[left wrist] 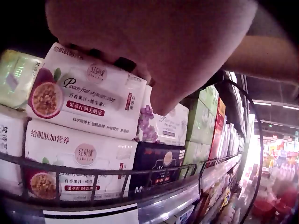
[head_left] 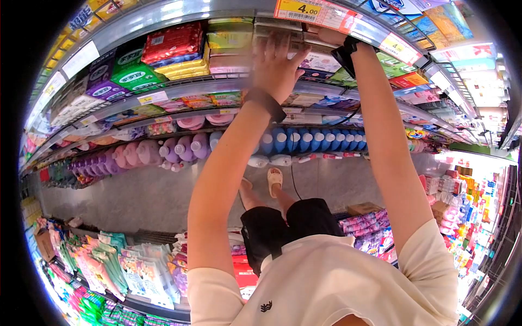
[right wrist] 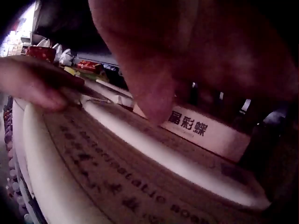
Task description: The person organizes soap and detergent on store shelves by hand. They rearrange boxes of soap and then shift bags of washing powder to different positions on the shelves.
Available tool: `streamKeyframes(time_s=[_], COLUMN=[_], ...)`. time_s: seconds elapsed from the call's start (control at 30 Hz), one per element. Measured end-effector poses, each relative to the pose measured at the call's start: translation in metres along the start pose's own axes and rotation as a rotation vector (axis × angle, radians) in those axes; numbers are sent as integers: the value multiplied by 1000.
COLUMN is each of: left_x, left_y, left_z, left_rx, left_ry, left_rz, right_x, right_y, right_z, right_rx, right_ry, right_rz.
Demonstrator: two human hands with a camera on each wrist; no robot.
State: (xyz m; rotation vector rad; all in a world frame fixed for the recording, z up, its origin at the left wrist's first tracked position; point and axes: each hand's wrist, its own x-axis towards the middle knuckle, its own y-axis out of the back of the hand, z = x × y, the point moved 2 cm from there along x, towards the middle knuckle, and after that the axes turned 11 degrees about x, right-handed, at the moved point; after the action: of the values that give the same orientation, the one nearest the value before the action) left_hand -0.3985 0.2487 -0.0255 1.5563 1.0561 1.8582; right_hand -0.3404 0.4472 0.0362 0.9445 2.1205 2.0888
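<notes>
My left hand [head_left: 276, 68], blurred and with fingers spread, reaches over the soap packs on the upper shelf. In the left wrist view it lies along the top of a white passion fruit soap box [left wrist: 88, 95], thumb down at the box's right end. A matching box [left wrist: 79, 156] sits beneath it. My right hand [head_left: 330, 37] is deep in the shelf under the price rail, mostly hidden. In the right wrist view its thumb [right wrist: 156, 109] points down over pale soap packs [right wrist: 117, 172], close to a white box with dark lettering [right wrist: 205, 130]. Its other fingers cannot be made out.
A wire rail [left wrist: 107, 179] runs along the shelf front. The price rail [head_left: 315, 13] overhangs the packs. Red, yellow and green packs [head_left: 174, 43] stand to the left. Blue bottles [head_left: 315, 140] line the bottom shelf; bagged goods [head_left: 147, 271] lie behind the person.
</notes>
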Motion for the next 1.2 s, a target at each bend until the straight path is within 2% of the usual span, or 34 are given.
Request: streamKeyframes(time_s=[0.23, 0.4, 0.5, 0.6, 0.63, 0.73, 0.83, 0.87, 0.93, 1.07, 1.13, 1.2], left_x=[0, -1, -14, -19, -20, -21, -19, -19, -23, -32, -30, -27], left_y=[2, 9, 15, 20, 17, 14, 22, 22, 13, -17, -8, -1], left_z=[1, -8, -24, -45, -51, -57, -51, -50, -50, -53, -50, -48], left_rx=[-18, -64, 26, -99, -81, -438, -533, -473, -354, -448, -501, -308], left_ry=[-19, -20, 114, 131, 107, 233, 329, 315, 285, 269, 311, 201], left_rz=[-12, 23, 38, 112, 127, 82, -3, 2, 13, -39, -45, 21], right_x=[-20, -22, -34, -52, -57, -70, -70, -70, -73, -75, -75, -76], right_y=[-18, -24, -17, -1, 2, 1, -13, -16, -26, -31, -30, -29], right_z=[-10, 11, -1, -32, -43, -68, -75, -78, -76, -74, -75, -77], right_rx=[109, 273, 275, 270, 220, 14, -72, -113, -84, -31, -2, -3], right_ry=[194, 62, 20, 58, 123, 217, 195, 179, 149, 137, 130, 132], right_rz=[-79, -119, -129, -158, -80, -20, -119, -165, -120, -67, -55, -33])
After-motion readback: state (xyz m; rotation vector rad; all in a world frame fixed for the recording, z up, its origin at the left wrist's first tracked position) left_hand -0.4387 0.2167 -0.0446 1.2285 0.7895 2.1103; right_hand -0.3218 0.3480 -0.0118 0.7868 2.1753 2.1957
